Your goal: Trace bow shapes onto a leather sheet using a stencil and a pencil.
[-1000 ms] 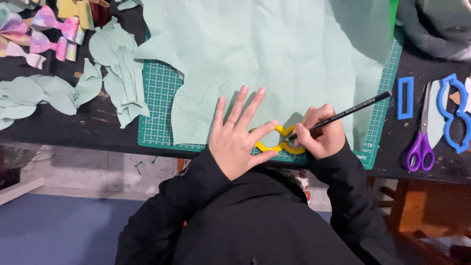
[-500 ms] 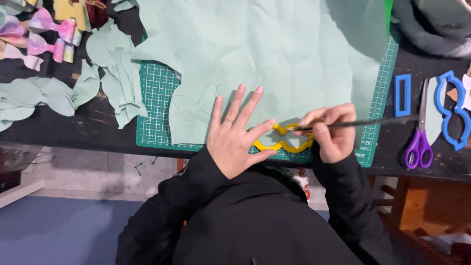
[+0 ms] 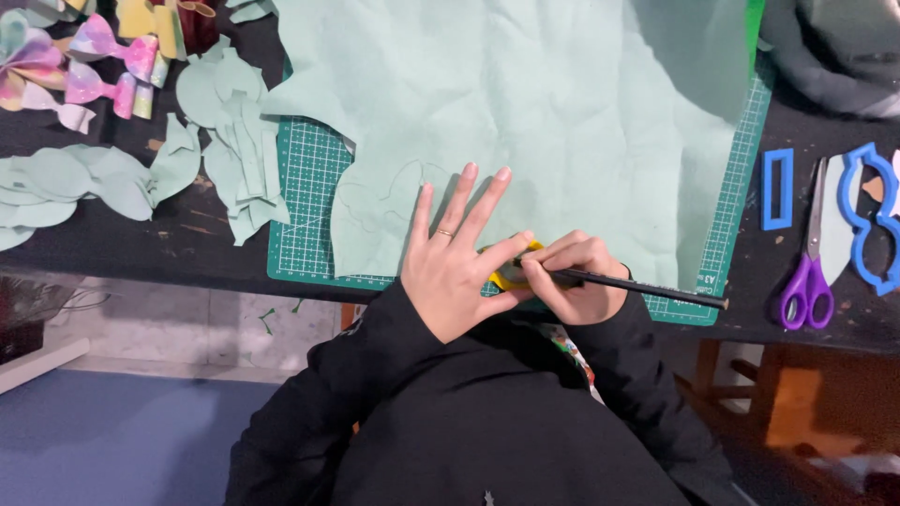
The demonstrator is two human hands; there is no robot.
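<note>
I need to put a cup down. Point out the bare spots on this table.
Bare black tabletop lies between the pale green cut-out fabric pieces and the table's near edge. The pale green fabric sheet covers most of the green cutting mat. Crowded: the right side, around the purple-handled scissors and blue plastic templates.

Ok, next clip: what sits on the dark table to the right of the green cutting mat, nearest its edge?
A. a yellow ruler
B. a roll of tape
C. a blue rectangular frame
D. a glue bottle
C: a blue rectangular frame lies just past the right edge of the green cutting mat, with purple-handled scissors further right.
</note>
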